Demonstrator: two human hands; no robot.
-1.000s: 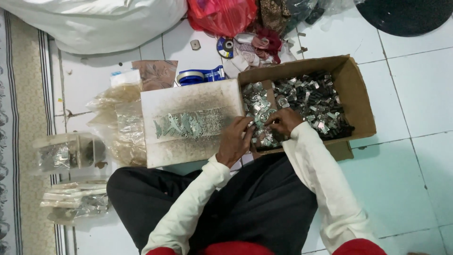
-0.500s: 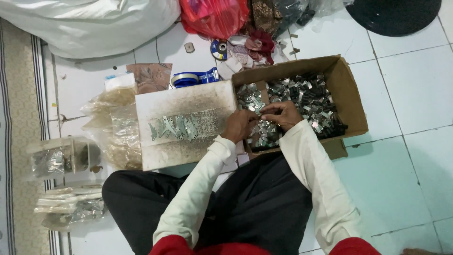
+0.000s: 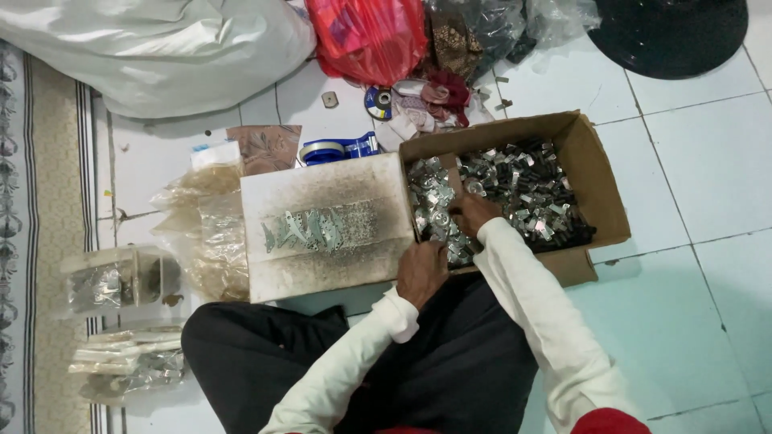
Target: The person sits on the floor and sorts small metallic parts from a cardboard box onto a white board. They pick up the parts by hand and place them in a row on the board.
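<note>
Seated cross-legged on the floor in dark trousers, both arms in long cream sleeves with red at the upper edge. Left hand (image 3: pixel 422 272) held close in front of the lap, back of the hand up, fingers curled under and hidden. Right hand (image 3: pixel 473 214) stretched further forward, palm down, fingers bent downward; grip not discernible. Forearms angled inward, hands near each other, not touching.

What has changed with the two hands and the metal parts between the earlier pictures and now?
The left hand has drawn back from the right hand, toward the body, to the near edge of the cardboard box. The right hand stays inside the box on the metal parts. Whether either holds a part cannot be told. The white board with its row of parts lies as before.
</note>
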